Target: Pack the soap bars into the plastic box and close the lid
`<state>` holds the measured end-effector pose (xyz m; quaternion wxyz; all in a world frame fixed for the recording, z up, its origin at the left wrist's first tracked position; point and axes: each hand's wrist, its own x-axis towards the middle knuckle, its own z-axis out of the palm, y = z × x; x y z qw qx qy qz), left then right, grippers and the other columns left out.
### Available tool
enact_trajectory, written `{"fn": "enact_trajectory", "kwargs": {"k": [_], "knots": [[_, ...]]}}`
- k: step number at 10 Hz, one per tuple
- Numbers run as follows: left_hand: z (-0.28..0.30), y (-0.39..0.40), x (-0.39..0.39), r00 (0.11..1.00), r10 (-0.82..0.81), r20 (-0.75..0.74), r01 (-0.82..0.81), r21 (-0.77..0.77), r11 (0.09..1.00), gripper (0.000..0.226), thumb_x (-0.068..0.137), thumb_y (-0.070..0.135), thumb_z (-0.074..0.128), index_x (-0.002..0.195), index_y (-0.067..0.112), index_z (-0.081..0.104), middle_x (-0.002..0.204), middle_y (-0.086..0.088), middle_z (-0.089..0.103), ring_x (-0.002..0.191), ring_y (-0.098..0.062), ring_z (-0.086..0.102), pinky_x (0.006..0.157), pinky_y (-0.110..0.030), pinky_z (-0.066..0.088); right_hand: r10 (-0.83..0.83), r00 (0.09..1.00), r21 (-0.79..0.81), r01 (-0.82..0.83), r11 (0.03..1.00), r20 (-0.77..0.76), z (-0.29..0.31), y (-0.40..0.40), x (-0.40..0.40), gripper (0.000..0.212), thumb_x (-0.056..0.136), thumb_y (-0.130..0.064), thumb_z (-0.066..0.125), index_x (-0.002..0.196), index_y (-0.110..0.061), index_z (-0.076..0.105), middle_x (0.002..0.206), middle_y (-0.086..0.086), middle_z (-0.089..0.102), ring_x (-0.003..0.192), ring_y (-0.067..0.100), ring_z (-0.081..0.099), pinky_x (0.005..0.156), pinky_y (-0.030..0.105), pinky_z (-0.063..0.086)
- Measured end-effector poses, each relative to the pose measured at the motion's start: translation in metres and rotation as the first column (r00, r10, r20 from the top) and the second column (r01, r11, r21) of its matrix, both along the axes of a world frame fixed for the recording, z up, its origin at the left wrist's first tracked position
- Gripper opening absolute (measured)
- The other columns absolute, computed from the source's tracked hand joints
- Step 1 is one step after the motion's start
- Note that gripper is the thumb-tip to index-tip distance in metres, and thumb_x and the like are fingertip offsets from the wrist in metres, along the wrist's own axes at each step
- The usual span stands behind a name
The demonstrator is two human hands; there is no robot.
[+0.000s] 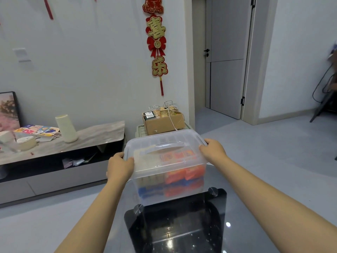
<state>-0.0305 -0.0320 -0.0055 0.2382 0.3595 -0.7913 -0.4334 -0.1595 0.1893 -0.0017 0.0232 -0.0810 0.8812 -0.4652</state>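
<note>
A clear plastic box [153,187] stands on a glass table [182,225]. Its translucent lid [164,143] with a moulded handle lies on top of it. Through the walls I see several soap bars [184,172] stacked inside: orange and blue packs on the right, pale ones on the left. My left hand [119,166] grips the lid's left edge near the front corner. My right hand [212,149] grips the lid's right edge. Both thumbs rest on top of the lid.
A cardboard box [163,121] full of cables sits on a crate just behind the plastic box. A low TV cabinet [73,143] at left carries a white vase [66,127], cards and bowls. A door [226,57] stands at back right.
</note>
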Motion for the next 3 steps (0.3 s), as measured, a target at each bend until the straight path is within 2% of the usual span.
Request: {"fn": "enact_trajectory", "kwargs": {"k": [1,2,3], "knots": [[-0.003,-0.007,-0.008,0.994,-0.030,0.101,0.037,-0.063,0.997,0.039,0.087,0.017,0.048,0.124,0.007,0.052,0.116,-0.012,0.056,0.104,-0.037,0.056,0.094,-0.054,0.048,-0.021,1.000,0.115,0.023,0.993,-0.016,-0.004,-0.002,-0.007,0.013,0.085,-0.015,0.044,0.091,-0.009,0.053,0.097,0.012,0.055,0.081,0.030,0.051,0.060,0.026,0.038],[0.005,-0.006,-0.010,0.963,-0.025,0.268,0.074,-0.174,0.982,0.041,0.086,0.015,0.043,0.126,0.006,0.047,0.125,-0.017,0.052,0.110,-0.038,0.053,0.100,-0.049,0.042,-0.043,0.996,0.303,0.064,0.951,-0.076,0.005,-0.007,-0.003,0.034,0.085,-0.020,0.047,0.115,-0.005,0.055,0.118,0.018,0.056,0.107,0.037,0.054,0.081,0.035,0.042],[0.039,0.002,-0.013,0.926,-0.022,0.376,0.108,-0.208,0.972,0.055,0.090,0.018,0.043,0.143,0.007,0.032,0.143,-0.017,0.040,0.126,-0.037,0.044,0.105,-0.046,0.032,-0.015,0.989,0.363,0.069,0.929,-0.149,0.036,-0.012,0.006,0.050,0.087,-0.019,0.049,0.135,-0.008,0.044,0.136,0.018,0.047,0.125,0.038,0.043,0.102,0.040,0.036]]}}
